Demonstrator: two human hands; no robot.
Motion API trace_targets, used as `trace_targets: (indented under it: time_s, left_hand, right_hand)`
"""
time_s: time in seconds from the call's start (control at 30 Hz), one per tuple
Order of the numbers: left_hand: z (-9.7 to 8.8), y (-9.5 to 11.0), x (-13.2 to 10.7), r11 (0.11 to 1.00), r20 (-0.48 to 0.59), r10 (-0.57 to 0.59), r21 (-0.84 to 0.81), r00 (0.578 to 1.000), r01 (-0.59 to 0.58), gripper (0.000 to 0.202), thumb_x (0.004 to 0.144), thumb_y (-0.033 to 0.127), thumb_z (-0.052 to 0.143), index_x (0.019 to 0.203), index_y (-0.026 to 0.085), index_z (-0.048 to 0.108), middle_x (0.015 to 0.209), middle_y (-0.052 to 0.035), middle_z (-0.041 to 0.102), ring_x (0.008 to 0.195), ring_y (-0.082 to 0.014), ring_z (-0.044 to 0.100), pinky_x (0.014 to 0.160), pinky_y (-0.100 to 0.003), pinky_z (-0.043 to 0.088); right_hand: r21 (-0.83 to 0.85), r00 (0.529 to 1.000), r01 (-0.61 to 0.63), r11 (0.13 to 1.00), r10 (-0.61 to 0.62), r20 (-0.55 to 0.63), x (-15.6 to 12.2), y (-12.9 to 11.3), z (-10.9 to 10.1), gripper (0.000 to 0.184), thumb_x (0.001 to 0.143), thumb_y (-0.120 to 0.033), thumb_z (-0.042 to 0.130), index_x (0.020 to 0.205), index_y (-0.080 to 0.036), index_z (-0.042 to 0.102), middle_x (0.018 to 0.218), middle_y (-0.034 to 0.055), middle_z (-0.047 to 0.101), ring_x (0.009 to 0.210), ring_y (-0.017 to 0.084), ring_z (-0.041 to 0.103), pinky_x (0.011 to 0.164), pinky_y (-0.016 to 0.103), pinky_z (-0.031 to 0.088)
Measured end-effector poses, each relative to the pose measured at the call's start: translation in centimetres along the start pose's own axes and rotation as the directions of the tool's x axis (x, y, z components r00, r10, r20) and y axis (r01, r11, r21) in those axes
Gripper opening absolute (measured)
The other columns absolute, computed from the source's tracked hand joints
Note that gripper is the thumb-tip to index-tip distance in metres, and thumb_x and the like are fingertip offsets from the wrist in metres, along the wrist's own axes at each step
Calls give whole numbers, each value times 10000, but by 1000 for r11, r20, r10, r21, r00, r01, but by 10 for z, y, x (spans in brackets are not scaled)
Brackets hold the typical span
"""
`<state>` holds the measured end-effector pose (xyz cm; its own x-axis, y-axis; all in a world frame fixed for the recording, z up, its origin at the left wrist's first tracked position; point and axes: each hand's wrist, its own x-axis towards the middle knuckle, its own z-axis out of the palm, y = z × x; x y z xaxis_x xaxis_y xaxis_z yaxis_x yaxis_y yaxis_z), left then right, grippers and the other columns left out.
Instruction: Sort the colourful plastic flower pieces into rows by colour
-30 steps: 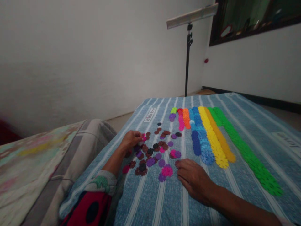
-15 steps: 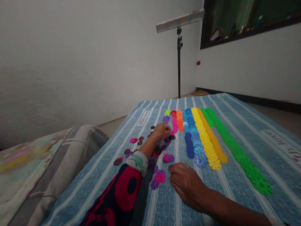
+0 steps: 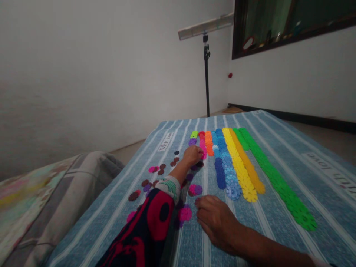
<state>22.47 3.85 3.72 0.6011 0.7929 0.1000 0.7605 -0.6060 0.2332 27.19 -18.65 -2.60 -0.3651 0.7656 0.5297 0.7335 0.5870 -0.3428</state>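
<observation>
One pink row ends beside the left hand, fingers curled, hold unclear.

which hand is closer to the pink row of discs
Left. The left hand is right at the near end of the pink row; the right hand is well apart from it, closer to the camera.

Smooth-looking plastic discs on matt, woven-looking cloth, a matt wall behind.
</observation>
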Motion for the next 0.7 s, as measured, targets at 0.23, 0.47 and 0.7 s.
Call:
trace_targets:
  time_s: [0.23,0.47,0.7]
  left_hand:
    - [-2,1,-1,998,-25,62,2,998,-62,271,824,183,561,998,216,766,1010,-50,740,976,-189,648,877,-267,471]
    - [2,4,-1,998,41,66,-7,997,-66,299,793,212,620,1061,213,752,998,-58,738,977,-209,655,895,-289,488]
    - [-5,-24,-7,994,-99,-51,-98,994,41,342,795,187,607,1116,169,722,1064,-74,730,976,-190,654,906,-273,478]
  right_hand:
    - [11,1000,-3,1000,3,2,0,0,0,132,843,-71,530,755,-159,574,965,87,630,924,206,551,828,354,456]
    - [22,1000,-1,1000,1,12,0,-1,-2,150,872,-86,509,759,-163,569,936,80,616,924,201,545,831,349,449]
    - [15,1000,-1,1000,2,-10,-1,0,0,180,879,-75,484,749,-172,562,931,79,615,900,196,544,818,350,455]
